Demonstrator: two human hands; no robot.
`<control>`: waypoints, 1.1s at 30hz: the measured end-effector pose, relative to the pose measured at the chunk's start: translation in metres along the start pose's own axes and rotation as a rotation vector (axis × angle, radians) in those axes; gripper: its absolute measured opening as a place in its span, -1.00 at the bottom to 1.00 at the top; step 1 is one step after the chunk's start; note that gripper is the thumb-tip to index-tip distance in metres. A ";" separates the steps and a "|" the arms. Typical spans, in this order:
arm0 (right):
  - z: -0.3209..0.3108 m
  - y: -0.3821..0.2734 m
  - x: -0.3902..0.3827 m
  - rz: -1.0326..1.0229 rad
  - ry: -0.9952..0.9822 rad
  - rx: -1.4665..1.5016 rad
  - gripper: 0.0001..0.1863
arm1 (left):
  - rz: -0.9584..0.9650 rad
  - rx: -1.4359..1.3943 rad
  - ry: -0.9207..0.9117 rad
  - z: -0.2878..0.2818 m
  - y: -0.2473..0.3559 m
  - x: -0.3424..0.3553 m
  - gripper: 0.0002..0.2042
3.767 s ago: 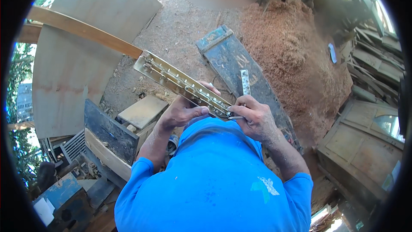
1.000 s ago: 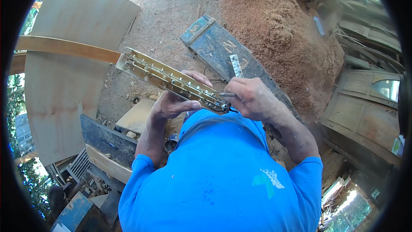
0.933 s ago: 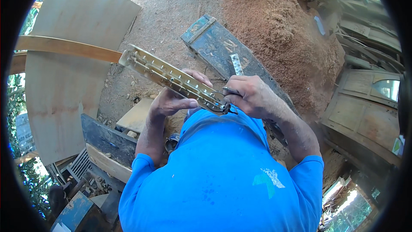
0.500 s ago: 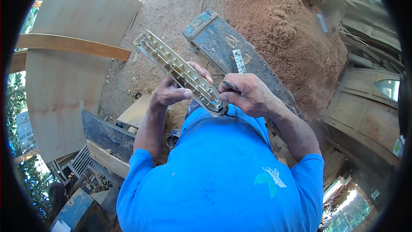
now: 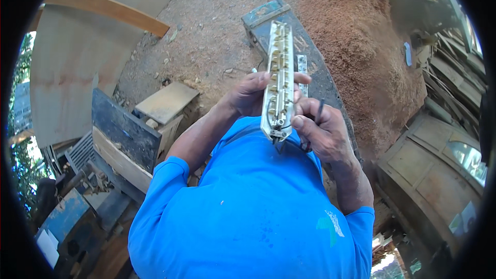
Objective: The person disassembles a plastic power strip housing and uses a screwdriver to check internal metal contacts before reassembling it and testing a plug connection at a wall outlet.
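I see my left hand [image 5: 253, 95] wrapped around a long pale slotted strip [image 5: 279, 80], fingers curled round its middle from the left with the fingertips showing on its right edge. The strip stands nearly straight away from me, its near end just above the blue shirt [image 5: 258, 206] and its far end reaching out over the dark metal bench [image 5: 310, 72] beyond both hands.

My right hand [image 5: 320, 132] is closed too: the thumb presses against the strip's lower right edge, and the fingers pinch a thin dark tool [image 5: 316, 119] that sticks up just right of the strip. What the tool's tip touches I cannot tell, as the strip and thumb cover it.

Behind the strip, a small pale ruler-like piece [image 5: 302, 72] lies on the bench, partly hidden by the fingertips. To the right of the right hand rises a heap of reddish sawdust [image 5: 361, 57]. Left of the left hand sits a small wooden stool [image 5: 165, 106] beside a dark board [image 5: 121, 132], and farther left large plywood sheets [image 5: 77, 72] lean over the dirt ground [image 5: 212, 36].
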State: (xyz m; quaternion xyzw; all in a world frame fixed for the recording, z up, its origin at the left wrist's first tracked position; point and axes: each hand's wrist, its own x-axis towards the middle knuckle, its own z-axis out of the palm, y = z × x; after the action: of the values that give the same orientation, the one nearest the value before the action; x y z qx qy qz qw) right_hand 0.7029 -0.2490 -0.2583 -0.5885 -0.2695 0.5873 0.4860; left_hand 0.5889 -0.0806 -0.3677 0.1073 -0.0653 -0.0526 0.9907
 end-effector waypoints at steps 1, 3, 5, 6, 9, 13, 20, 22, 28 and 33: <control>0.002 -0.001 -0.002 -0.003 0.034 0.033 -0.82 | 0.003 -0.020 -0.003 -0.003 -0.006 0.002 -0.13; 0.005 -0.003 -0.006 0.016 0.078 0.050 -0.82 | 0.023 -0.046 -0.020 -0.006 -0.013 0.004 -0.14; 0.005 0.004 -0.009 0.010 0.053 0.034 -0.81 | 0.031 -0.068 -0.028 -0.003 -0.017 0.005 -0.19; 0.005 0.007 -0.009 -0.011 0.031 0.021 -0.80 | 0.036 -0.076 -0.019 -0.002 -0.017 0.004 -0.19; 0.006 0.006 -0.008 -0.027 0.026 0.012 -0.79 | 0.055 -0.100 -0.021 -0.003 -0.019 0.003 -0.20; 0.003 0.008 -0.007 -0.022 -0.013 0.074 -0.79 | 0.062 -0.149 -0.007 -0.003 -0.023 0.001 -0.21; -0.003 0.012 -0.001 0.025 -0.035 0.158 -0.80 | 0.084 -0.310 0.032 -0.011 -0.037 -0.005 -0.25; -0.004 0.016 0.001 0.085 -0.025 0.132 -0.82 | 0.080 -0.357 0.036 -0.014 -0.038 -0.005 -0.25; -0.009 0.029 0.016 0.025 -0.009 -0.017 -0.85 | 0.047 -0.370 0.078 -0.034 -0.042 0.001 -0.25; -0.016 0.046 0.025 -0.039 0.026 -0.047 -0.86 | -0.018 -0.264 0.271 -0.040 -0.041 0.006 -0.12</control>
State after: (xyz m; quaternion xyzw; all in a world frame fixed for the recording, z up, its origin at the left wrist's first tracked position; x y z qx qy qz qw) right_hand 0.7101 -0.2485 -0.3122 -0.6020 -0.2883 0.5633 0.4869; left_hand 0.5967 -0.1131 -0.4146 -0.0172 0.0771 -0.0547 0.9954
